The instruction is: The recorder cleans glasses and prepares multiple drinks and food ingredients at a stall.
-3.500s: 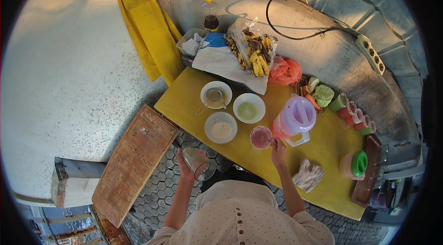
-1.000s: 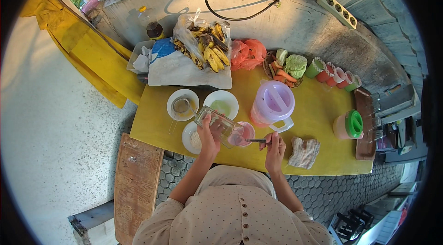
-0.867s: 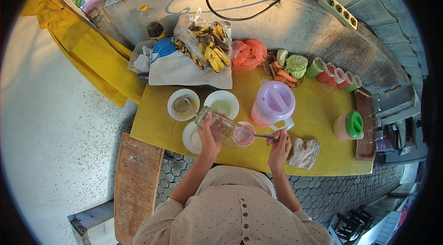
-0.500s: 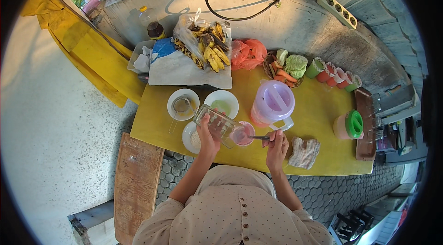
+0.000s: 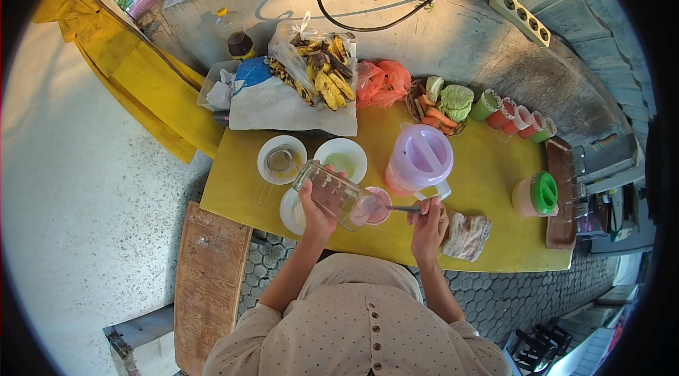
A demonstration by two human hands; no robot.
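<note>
My left hand (image 5: 317, 215) is wrapped around a clear glass jar (image 5: 327, 191), tilted so its mouth points right. Below and beside that mouth stands a small cup of pink contents (image 5: 379, 212), partly hidden by the jar. In my right hand (image 5: 428, 224) is a spoon (image 5: 405, 209), held by the handle nearly level. Its bowl end is at the jar's mouth over the cup; whether it is inside the jar I cannot tell. A lilac-lidded pitcher (image 5: 421, 157) of pink liquid stands just beyond my right hand.
Left of the jar are a bowl with a strainer (image 5: 279, 158), a bowl with pale green contents (image 5: 344, 158) and a bowl of white powder (image 5: 291, 215). A folded cloth (image 5: 467, 236) lies near the front edge. Bananas (image 5: 329, 82), vegetables (image 5: 442, 111) and a green-lidded pitcher (image 5: 542, 192) stand farther off.
My right hand and the spoon have shifted slightly to the right. The jar in my left hand has moved a little to the left, still tilted.
</note>
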